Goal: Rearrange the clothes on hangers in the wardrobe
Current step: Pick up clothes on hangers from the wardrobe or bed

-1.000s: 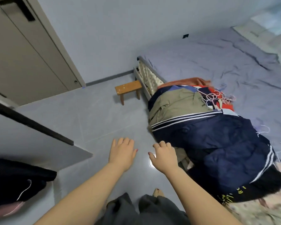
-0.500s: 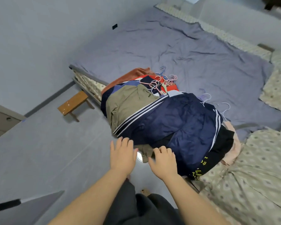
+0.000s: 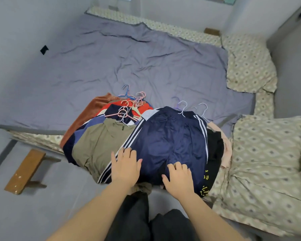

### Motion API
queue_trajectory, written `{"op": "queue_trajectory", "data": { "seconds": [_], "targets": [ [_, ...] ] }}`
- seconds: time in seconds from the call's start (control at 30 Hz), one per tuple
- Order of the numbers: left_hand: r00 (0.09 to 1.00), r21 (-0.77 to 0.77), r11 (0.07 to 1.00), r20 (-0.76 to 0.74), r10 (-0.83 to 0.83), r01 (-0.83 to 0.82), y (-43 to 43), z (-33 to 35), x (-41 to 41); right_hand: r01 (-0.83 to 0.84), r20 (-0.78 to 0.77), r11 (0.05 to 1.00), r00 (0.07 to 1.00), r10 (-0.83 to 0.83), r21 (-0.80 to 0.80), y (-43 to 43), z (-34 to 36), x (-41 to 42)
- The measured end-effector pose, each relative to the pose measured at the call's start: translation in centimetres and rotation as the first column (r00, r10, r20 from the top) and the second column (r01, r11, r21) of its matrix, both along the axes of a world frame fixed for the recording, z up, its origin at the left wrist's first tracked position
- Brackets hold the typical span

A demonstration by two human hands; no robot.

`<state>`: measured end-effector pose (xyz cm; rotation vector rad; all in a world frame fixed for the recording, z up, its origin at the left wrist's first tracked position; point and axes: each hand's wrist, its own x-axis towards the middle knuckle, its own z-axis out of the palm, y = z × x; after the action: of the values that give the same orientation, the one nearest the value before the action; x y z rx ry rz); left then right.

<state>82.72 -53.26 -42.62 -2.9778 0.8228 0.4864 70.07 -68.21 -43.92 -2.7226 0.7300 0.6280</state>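
A pile of clothes on hangers lies at the near edge of the bed. On top is a navy garment with white stripes (image 3: 170, 141). To its left lies an olive jacket (image 3: 101, 145), with red, rust and blue pieces under it. Pink and pale wire hangers (image 3: 129, 108) stick out at the far side of the pile. My left hand (image 3: 126, 166) lies with straight fingers on the striped left edge of the navy garment. My right hand (image 3: 178, 176) rests on its lower right part, fingers slightly bent. The wardrobe is out of view.
The bed has a lilac sheet (image 3: 129, 63) behind the pile. A patterned quilt (image 3: 268, 157) is bunched at the right, and a patterned pillow (image 3: 248, 65) lies at the far right. A small wooden stool (image 3: 24, 171) stands on the grey floor at the left.
The view has swung right from the wardrobe door and floor to the bed. Both hands have moved forward from over the floor onto the navy garment.
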Motion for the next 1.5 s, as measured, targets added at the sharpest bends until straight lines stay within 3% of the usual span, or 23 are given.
{"op": "queue_trajectory", "data": {
  "seconds": [0.13, 0.33, 0.5, 0.7, 0.97, 1.17, 1.5],
  "targets": [
    [0.999, 0.036, 0.998, 0.021, -0.048, 0.048, -1.8, -0.7, 3.8, 0.06, 0.042, 0.998, 0.997, -0.06, -0.015, -1.7, -0.6, 2.7],
    [0.991, 0.112, 0.986, -0.078, -0.112, 0.121, -6.8, -1.8, 5.6, 0.123, 0.061, 0.992, 0.991, -0.122, -0.013, -7.3, -2.1, 3.7],
    [0.984, 0.148, 0.977, -0.11, -0.141, 0.156, -12.3, -4.0, 6.4, 0.076, 0.003, 0.997, 0.997, -0.076, 0.031, -14.7, -4.7, 4.4],
    [0.987, 0.163, 0.985, -0.157, -0.036, 0.061, -21.1, -7.7, 8.6, -0.005, -0.025, 1.0, 1.0, 0.006, 0.022, -24.5, -8.9, 7.3],
    [0.98, 0.141, 0.989, -0.197, -0.021, 0.049, -31.5, -13.7, 10.6, -0.088, -0.037, 0.996, 0.995, 0.088, 0.02, -32.0, -16.4, 10.9],
    [0.972, 0.162, 0.984, -0.23, -0.039, 0.078, -33.6, -19.3, 11.5, -0.092, -0.021, 0.996, 0.996, 0.092, -0.002, -35.9, -22.5, 13.2],
    [0.966, 0.026, 0.989, -0.219, -0.137, 0.146, -37.5, -26.7, 15.2, -0.043, 0.119, 0.997, 0.992, 0.035, 0.062, -41.7, -29.9, 20.0]
  ]
}}
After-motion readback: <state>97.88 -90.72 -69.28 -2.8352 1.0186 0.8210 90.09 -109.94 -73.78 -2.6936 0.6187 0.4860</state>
